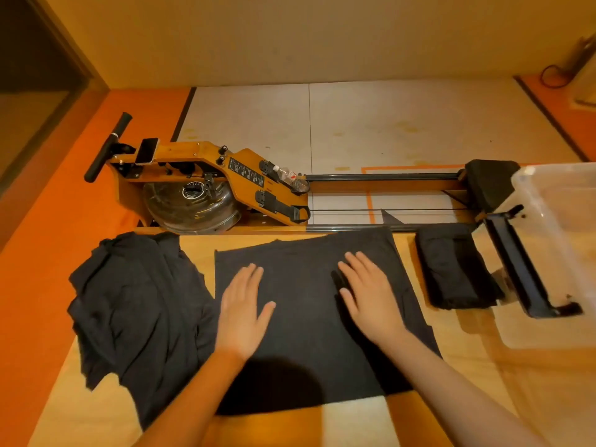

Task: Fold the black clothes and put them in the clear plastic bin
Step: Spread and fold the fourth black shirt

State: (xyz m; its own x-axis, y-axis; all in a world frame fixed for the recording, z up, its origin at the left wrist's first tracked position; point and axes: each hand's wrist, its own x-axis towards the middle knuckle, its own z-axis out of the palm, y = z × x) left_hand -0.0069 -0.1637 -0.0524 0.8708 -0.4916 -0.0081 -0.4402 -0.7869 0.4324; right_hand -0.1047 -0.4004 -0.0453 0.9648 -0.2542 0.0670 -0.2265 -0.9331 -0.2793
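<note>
Black garment (306, 350) lies spread flat in the middle of the wooden counter (403, 414). The left hand (243, 312) and the right hand (367, 295) rest on it, each grip flat and holding nothing. A crumpled pile of black clothes (135, 301) lies at its left. A folded black piece (451, 272) lies at its right, beside the clear plastic bin (574, 221).

Black clothes, 3 lots: crumpled heap (135, 301), 1 (garments within cannot be counted); flat piece (306, 321), 1; folded bundle (451, 272), 1.
Clear plastic bin (564, 221): 1.
Hands: 2, left hand (242, 312) and right hand (371, 298).
Rowing machine (200, 175): 1.
Water bottle (290, 177): 1.
</note>
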